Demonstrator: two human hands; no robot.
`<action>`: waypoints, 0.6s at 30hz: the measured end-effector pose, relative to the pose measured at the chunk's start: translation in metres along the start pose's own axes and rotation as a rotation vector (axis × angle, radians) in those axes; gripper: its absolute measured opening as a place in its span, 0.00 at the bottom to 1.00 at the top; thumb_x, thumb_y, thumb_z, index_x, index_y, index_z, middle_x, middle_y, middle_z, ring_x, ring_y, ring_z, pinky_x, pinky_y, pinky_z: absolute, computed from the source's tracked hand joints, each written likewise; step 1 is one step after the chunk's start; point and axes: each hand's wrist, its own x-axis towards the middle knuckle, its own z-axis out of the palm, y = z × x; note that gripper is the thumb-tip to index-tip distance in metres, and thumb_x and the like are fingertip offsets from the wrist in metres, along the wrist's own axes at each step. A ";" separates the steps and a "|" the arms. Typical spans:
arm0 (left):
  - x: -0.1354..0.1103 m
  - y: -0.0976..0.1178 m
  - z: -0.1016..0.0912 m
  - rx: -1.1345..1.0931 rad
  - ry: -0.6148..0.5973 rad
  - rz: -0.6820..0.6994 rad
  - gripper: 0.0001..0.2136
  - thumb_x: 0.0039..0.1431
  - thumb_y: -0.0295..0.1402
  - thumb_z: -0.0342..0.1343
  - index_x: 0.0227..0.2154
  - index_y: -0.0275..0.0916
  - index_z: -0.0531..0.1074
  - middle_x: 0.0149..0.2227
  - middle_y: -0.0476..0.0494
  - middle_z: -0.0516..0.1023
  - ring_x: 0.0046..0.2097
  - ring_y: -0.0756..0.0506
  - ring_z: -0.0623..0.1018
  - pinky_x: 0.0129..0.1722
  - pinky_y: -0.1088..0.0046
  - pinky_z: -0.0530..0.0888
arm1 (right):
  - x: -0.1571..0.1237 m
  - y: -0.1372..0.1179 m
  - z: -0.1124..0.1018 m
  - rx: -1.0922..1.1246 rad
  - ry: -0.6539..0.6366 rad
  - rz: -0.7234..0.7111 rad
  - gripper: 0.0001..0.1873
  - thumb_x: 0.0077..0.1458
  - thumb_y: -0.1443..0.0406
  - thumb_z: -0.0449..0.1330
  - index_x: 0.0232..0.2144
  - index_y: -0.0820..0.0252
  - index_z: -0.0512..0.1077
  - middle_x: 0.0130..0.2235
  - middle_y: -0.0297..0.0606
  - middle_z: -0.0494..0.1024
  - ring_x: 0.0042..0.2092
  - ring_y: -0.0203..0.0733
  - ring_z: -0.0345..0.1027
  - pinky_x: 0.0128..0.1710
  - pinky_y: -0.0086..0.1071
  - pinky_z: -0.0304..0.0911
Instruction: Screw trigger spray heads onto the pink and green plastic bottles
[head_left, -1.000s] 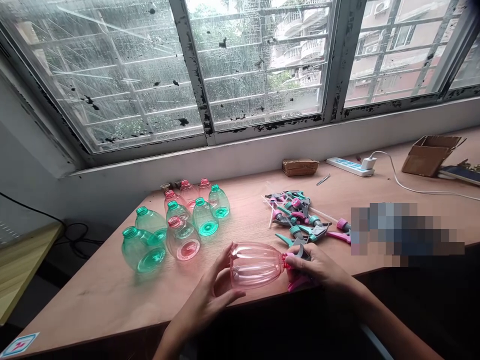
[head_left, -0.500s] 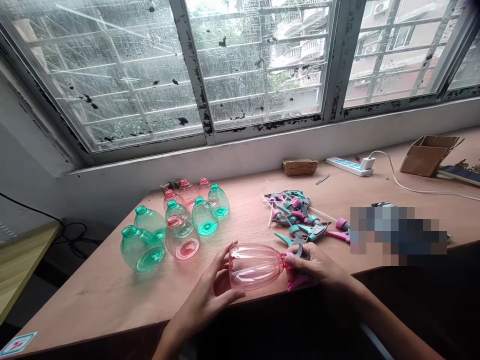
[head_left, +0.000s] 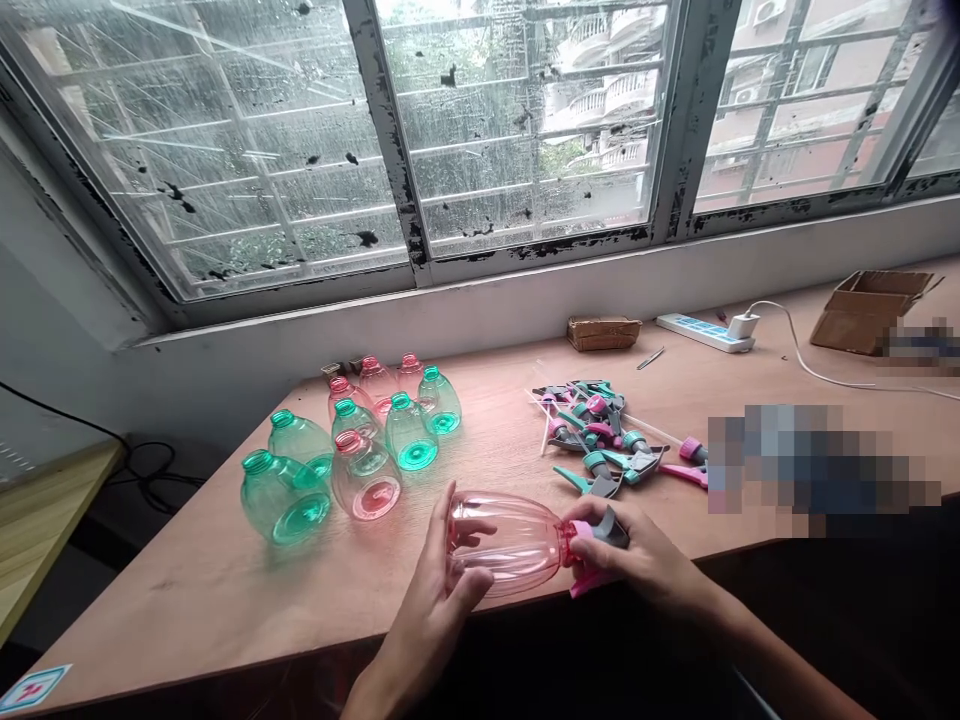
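A clear pink bottle (head_left: 521,530) lies sideways in the air near the table's front edge, its base to the left and its neck to the right. My left hand (head_left: 441,595) is closed around the base, with some fingers visible through the plastic. At the neck, my right hand (head_left: 649,555) grips a spray head (head_left: 611,530) with a pink collar and grey body. The collar meets the bottle's neck; how far it is screwed on I cannot tell. Behind the right hand lies a pile of pink, green and grey spray heads (head_left: 596,415) with thin tubes.
Several green bottles (head_left: 289,500) and pink bottles (head_left: 367,485) stand uncapped on the wooden table (head_left: 202,600) to the left. Along the back are a small cardboard box (head_left: 602,334), tweezers (head_left: 651,358) and a power strip (head_left: 705,332). An opened carton (head_left: 862,315) sits far right.
My left hand has shifted slightly right, and its fingers wrap further behind the bottle's base. The spray head in my right hand has turned, its grey part now more in view.
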 end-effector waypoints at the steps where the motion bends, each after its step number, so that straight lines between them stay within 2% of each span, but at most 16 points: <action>1: -0.001 0.002 -0.001 -0.024 -0.008 0.002 0.39 0.62 0.51 0.55 0.69 0.44 0.44 0.56 0.34 0.71 0.56 0.35 0.72 0.58 0.54 0.68 | -0.004 -0.002 0.004 -0.020 0.020 -0.017 0.16 0.57 0.55 0.67 0.39 0.62 0.73 0.31 0.35 0.80 0.31 0.37 0.75 0.32 0.28 0.71; 4: -0.006 0.010 -0.006 -0.047 -0.099 0.056 0.39 0.58 0.44 0.63 0.67 0.54 0.48 0.68 0.37 0.57 0.59 0.34 0.70 0.57 0.56 0.70 | -0.015 -0.005 0.014 -0.007 0.078 -0.046 0.17 0.56 0.56 0.68 0.40 0.60 0.72 0.30 0.34 0.79 0.30 0.37 0.75 0.31 0.28 0.73; 6: -0.011 0.016 -0.008 -0.029 -0.145 0.075 0.37 0.57 0.37 0.65 0.64 0.58 0.51 0.72 0.40 0.46 0.62 0.32 0.66 0.57 0.55 0.70 | -0.018 -0.007 0.017 0.084 0.066 0.012 0.18 0.56 0.54 0.68 0.39 0.60 0.70 0.30 0.34 0.79 0.31 0.39 0.76 0.33 0.33 0.76; 8: -0.016 0.022 -0.007 -0.011 -0.131 0.064 0.34 0.56 0.33 0.66 0.61 0.58 0.56 0.72 0.43 0.43 0.64 0.32 0.64 0.58 0.55 0.70 | -0.019 -0.008 0.020 0.159 0.031 0.089 0.19 0.56 0.53 0.68 0.39 0.59 0.69 0.30 0.34 0.79 0.31 0.41 0.76 0.34 0.38 0.78; 10: -0.017 0.026 -0.004 -0.058 -0.090 0.051 0.34 0.53 0.35 0.68 0.59 0.57 0.58 0.72 0.43 0.46 0.63 0.32 0.65 0.57 0.55 0.71 | -0.019 -0.007 0.022 0.152 0.030 0.105 0.19 0.56 0.52 0.67 0.39 0.59 0.69 0.29 0.34 0.79 0.31 0.41 0.76 0.33 0.39 0.78; 11: -0.017 0.027 -0.003 -0.110 -0.078 0.042 0.34 0.52 0.40 0.68 0.60 0.55 0.58 0.70 0.41 0.49 0.62 0.31 0.67 0.56 0.54 0.71 | -0.019 -0.006 0.023 0.110 0.042 0.083 0.19 0.56 0.52 0.67 0.39 0.59 0.69 0.29 0.34 0.79 0.30 0.41 0.76 0.33 0.38 0.77; 14: -0.013 0.027 0.002 -0.253 -0.029 -0.019 0.34 0.55 0.57 0.58 0.61 0.48 0.59 0.64 0.34 0.61 0.53 0.31 0.74 0.51 0.52 0.74 | -0.023 -0.004 0.027 -0.152 0.113 -0.083 0.17 0.55 0.54 0.68 0.38 0.61 0.72 0.29 0.35 0.78 0.29 0.39 0.74 0.31 0.31 0.73; 16: -0.011 0.024 0.006 -0.237 0.063 -0.034 0.29 0.59 0.57 0.53 0.58 0.46 0.63 0.61 0.35 0.65 0.51 0.32 0.76 0.50 0.53 0.74 | -0.026 -0.003 0.030 -0.263 0.156 -0.163 0.17 0.54 0.55 0.69 0.38 0.61 0.74 0.29 0.35 0.78 0.28 0.38 0.72 0.30 0.28 0.70; 18: -0.011 0.021 0.010 -0.147 0.169 0.067 0.23 0.60 0.50 0.57 0.55 0.48 0.66 0.59 0.39 0.67 0.55 0.33 0.73 0.52 0.56 0.72 | -0.025 -0.004 0.034 -0.138 0.139 -0.093 0.18 0.54 0.53 0.68 0.37 0.61 0.73 0.28 0.35 0.78 0.28 0.38 0.73 0.30 0.29 0.72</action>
